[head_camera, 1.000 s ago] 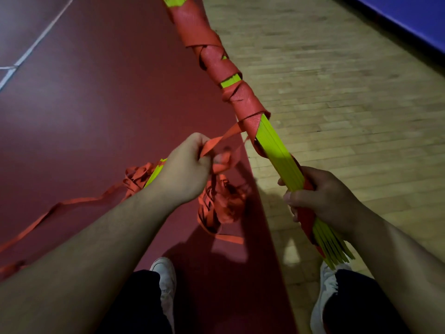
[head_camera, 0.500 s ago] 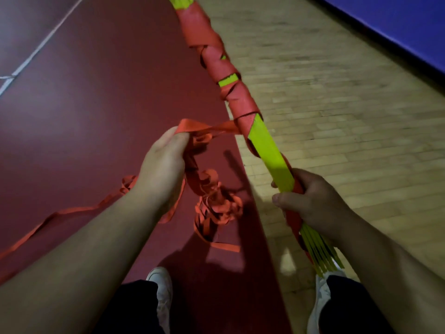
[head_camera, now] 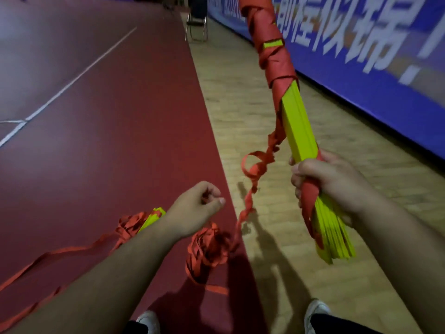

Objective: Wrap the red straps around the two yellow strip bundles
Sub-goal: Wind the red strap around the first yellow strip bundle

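Note:
My right hand [head_camera: 333, 183] grips a yellow strip bundle [head_camera: 298, 126] near its lower end and holds it tilted upright. A red strap [head_camera: 273, 47] is wound around the bundle's upper part. The strap's loose tail [head_camera: 254, 171] hangs twisted from the wrap down to a tangled red pile [head_camera: 209, 247] on the floor. My left hand [head_camera: 195, 208] hovers left of the tail with curled fingers, apart from it, and I see nothing in it. A second yellow bundle [head_camera: 154, 216] lies on the floor behind my left wrist, tangled with another red strap [head_camera: 131, 224].
A long red strap [head_camera: 60, 251] trails left across the dark red floor mat [head_camera: 120, 116], which has a white line [head_camera: 72, 78]. Wooden floor [head_camera: 240, 104] runs on the right beside a blue banner wall [head_camera: 361, 59]. A chair [head_camera: 197, 20] stands far ahead. My shoes [head_camera: 149, 320] are below.
My left hand has let go of the red strap and dropped lower; the tail now hangs free. My right hand has raised the bundle more upright.

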